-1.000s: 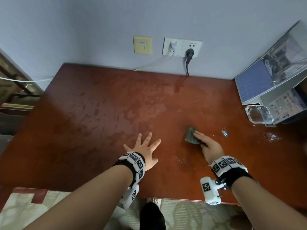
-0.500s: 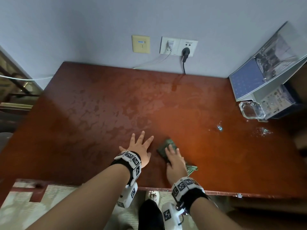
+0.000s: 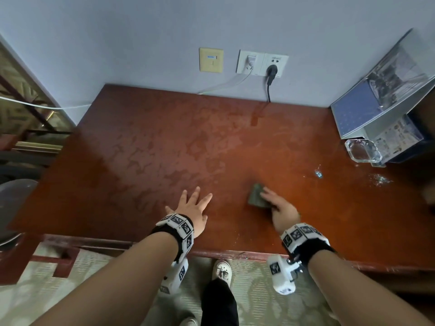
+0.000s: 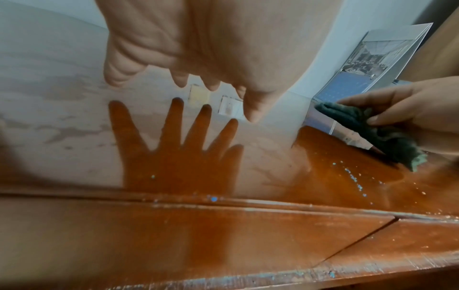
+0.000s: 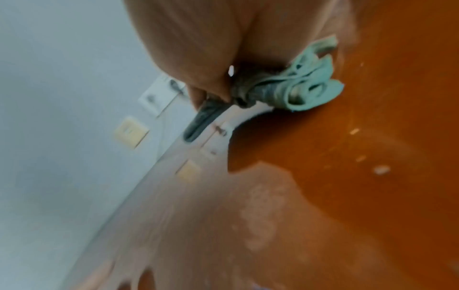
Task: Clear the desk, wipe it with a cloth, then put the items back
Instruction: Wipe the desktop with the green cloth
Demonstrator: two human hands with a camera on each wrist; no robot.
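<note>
The reddish-brown desk (image 3: 164,147) shows dull wet streaks over its left and middle. A crumpled grey-green cloth (image 3: 256,198) lies on the desk right of centre, near the front. My right hand (image 3: 270,201) presses it down, index finger on top and thumb pinching its side. The left wrist view shows that grip (image 4: 360,112) on the cloth (image 4: 372,135). In the blurred right wrist view the cloth (image 5: 305,86) bunches under my palm. My left hand (image 3: 191,198) is spread with straight fingers (image 4: 180,82) just over the desk and holds nothing.
A glass ashtray (image 3: 362,150), a blue box (image 3: 400,137) and a leaning binder (image 3: 367,107) stand at the desk's right end. Water drops (image 3: 319,174) glint near them. Two cables hang from wall sockets (image 3: 262,63) behind the desk. My shoe (image 3: 222,270) is below the front edge.
My right hand swept the cloth left and toward the front edge beside my left hand, then back out to the right. The left hand stayed nearly in place.
</note>
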